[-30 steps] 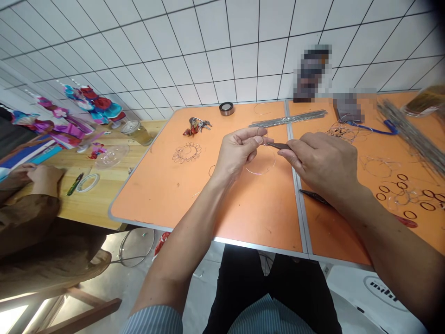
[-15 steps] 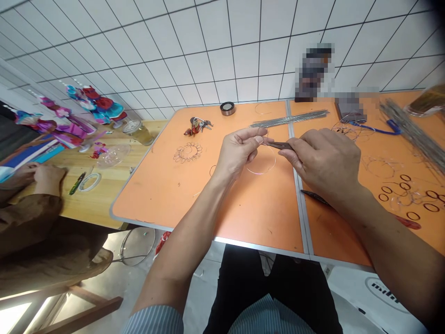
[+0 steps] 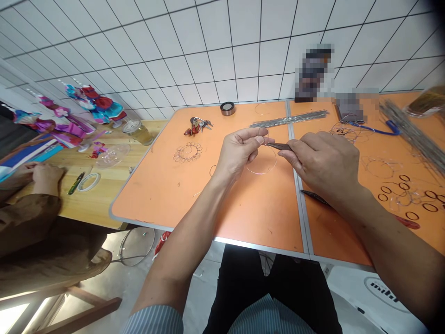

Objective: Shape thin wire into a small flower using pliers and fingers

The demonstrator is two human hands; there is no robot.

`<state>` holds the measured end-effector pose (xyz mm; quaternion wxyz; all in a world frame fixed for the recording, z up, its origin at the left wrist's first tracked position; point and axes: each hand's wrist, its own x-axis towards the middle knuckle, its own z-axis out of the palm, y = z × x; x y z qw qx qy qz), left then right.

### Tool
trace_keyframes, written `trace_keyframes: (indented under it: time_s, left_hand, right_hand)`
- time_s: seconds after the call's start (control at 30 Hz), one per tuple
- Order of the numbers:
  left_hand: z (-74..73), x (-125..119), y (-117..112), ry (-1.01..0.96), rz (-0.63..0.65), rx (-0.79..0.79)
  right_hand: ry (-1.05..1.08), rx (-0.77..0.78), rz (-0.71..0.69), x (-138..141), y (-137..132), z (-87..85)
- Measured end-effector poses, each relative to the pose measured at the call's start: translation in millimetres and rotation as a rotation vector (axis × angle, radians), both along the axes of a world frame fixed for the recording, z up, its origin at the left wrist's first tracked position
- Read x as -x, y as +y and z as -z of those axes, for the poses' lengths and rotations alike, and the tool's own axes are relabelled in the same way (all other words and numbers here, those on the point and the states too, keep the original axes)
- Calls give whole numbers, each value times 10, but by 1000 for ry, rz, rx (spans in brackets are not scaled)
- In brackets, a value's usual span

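Between the thumb and fingers of my left hand (image 3: 239, 150) a thin wire (image 3: 263, 173) is pinched; it bends down in a loop over the orange table. My right hand (image 3: 321, 160) is wrapped round a pair of dark pliers (image 3: 280, 146), whose narrow jaws meet the wire right at my left fingertips. The exact spot where the jaws grip is too small to make out. Left of my hands lies a flower-shaped wire ring (image 3: 187, 152). A second dark tool (image 3: 314, 196), partly hidden by my right forearm, rests below my right hand.
Behind my hands lie a bundle of straight wires (image 3: 290, 119), a roll of black tape (image 3: 227, 108) and a bunch of keys (image 3: 199, 126). Several dark rings (image 3: 404, 186) and wire pieces are on the right. At far left, a co-worker's hands (image 3: 47, 177) rest by a wooden table (image 3: 104, 204).
My right hand and the pliers have shifted very slightly at the wire. My left hand keeps its pinch in nearly the same place.
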<state>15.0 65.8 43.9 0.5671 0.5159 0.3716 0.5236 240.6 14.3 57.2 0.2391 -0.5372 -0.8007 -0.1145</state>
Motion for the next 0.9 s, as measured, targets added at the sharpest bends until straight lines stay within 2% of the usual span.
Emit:
trace_keyframes:
  time_s: [0.13,0.33,0.43,0.9]
  left_hand:
    - [-1,-1,-6,-29,1,-16]
    - [18,-11,6,-54,3,-31]
    - [30,-7,16,-54,13,-45]
    - [82,-13,42,7,28,-45]
  right_hand:
    - [-7,-7,11,-4,0,25]
    - [-147,-144,47,-7,21,127]
    - [-161,-159,51,-1,18,139]
    - [-32,146,55,6,-20,58]
